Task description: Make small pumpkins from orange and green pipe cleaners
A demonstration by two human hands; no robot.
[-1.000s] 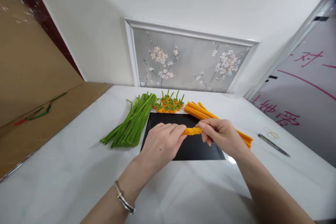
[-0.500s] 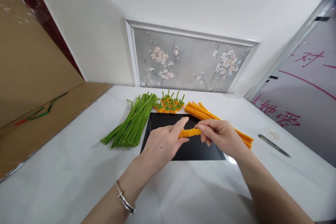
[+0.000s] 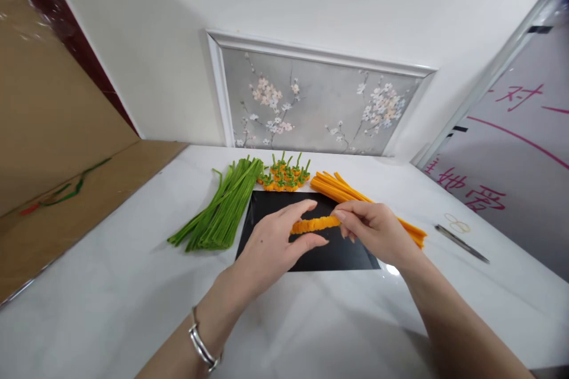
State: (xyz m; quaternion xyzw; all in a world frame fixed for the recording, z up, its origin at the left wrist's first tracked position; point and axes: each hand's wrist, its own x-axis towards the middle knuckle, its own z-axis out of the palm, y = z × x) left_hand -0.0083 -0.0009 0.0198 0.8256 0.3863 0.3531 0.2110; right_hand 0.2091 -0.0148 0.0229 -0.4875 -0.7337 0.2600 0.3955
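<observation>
Above black mat [image 3: 342, 257]: bright orange piece [image 3: 316, 224], slim, closely ridged.

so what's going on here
A person's right hand pinches one end of a ribbed orange piece above a black mat. The left hand is spread open around the other end; contact there is unclear. A green bundle lies left of the mat, and small orange-and-green pieces sit beyond its far edge.
</observation>
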